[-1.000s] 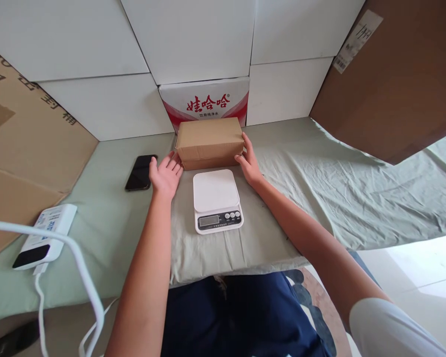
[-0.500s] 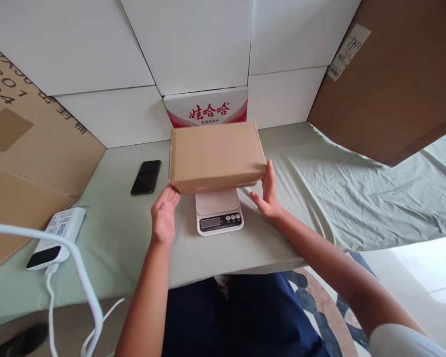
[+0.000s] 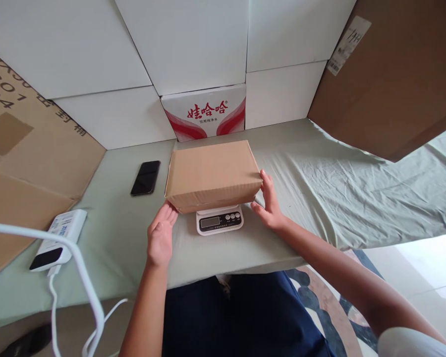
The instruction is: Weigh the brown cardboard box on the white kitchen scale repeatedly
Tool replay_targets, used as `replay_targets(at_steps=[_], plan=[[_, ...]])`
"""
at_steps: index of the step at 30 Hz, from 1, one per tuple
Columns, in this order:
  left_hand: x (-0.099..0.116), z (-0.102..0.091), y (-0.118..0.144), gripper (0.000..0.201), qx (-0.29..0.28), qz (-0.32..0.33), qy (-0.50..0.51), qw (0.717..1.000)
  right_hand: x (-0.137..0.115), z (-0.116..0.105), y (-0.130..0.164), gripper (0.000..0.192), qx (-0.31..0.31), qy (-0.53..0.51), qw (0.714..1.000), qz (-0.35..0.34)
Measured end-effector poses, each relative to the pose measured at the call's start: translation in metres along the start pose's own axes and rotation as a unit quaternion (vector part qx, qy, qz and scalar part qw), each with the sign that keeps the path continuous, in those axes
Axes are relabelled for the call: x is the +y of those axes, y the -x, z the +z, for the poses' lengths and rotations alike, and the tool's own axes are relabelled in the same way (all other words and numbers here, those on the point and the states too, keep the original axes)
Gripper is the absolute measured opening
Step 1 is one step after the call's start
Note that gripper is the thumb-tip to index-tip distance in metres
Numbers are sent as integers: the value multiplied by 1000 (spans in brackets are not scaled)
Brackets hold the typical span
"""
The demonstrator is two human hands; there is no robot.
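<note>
A brown cardboard box [image 3: 213, 173] is held between my two hands, over a small white kitchen scale [image 3: 220, 221]. The box hides most of the scale's plate; the display and buttons show in front of it. Whether the box's underside touches the plate I cannot tell. My left hand [image 3: 161, 233] grips the near left corner from below, its fingertips tucked under the edge. On the right end, my right hand [image 3: 269, 203] has its fingers along the side and its thumb by the lower near corner.
A black phone [image 3: 145, 178] lies left of the box. Farther left are a white power bank [image 3: 59, 240] with a cable and a big carton [image 3: 29, 158]. White boxes [image 3: 200, 49] line the back, with a red-printed carton [image 3: 206, 113]. Another brown carton [image 3: 390, 79] stands right.
Between my hands, the cardboard box has come down and nearer to me, covering more of the scale. More of the red-printed carton behind it now shows.
</note>
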State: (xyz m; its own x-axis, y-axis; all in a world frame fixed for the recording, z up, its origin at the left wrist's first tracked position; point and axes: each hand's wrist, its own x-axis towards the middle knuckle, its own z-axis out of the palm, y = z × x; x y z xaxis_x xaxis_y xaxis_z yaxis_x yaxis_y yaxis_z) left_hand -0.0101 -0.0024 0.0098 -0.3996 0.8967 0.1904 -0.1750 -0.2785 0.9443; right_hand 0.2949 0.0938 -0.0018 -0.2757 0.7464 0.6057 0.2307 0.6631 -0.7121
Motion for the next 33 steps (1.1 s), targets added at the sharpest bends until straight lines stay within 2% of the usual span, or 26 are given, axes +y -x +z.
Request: replay_targets(at_steps=[6,12,20,24,26,29,31,33], plan=[[1,1,0,63,-4,18,-3,1000,-6,-3,-2,82,30,-23,999,8],[-2,1,2,70,-14,-11,-36,999,-6,-2,-6,84,-6,-37,999,24],[-7,-1,4,68,-10,-4,-39,999,-4,0,-11,82,-1,-67,997,38],[-2,4,0,61,-15,-2,-31,999,-14,-2,-13,80,19,-63,997,39],[9,12,-12,55,-18,8,-6,1000,-23,-3,-26,76,40,-72,996,35],[26,29,-51,49,-26,43,37,998,-27,-1,-62,79,78,-88,993,8],[26,40,-86,46,-45,59,47,996,-15,8,-92,84,82,-96,992,7],[13,49,-118,42,-32,52,59,996,7,22,-117,85,79,-115,990,17]])
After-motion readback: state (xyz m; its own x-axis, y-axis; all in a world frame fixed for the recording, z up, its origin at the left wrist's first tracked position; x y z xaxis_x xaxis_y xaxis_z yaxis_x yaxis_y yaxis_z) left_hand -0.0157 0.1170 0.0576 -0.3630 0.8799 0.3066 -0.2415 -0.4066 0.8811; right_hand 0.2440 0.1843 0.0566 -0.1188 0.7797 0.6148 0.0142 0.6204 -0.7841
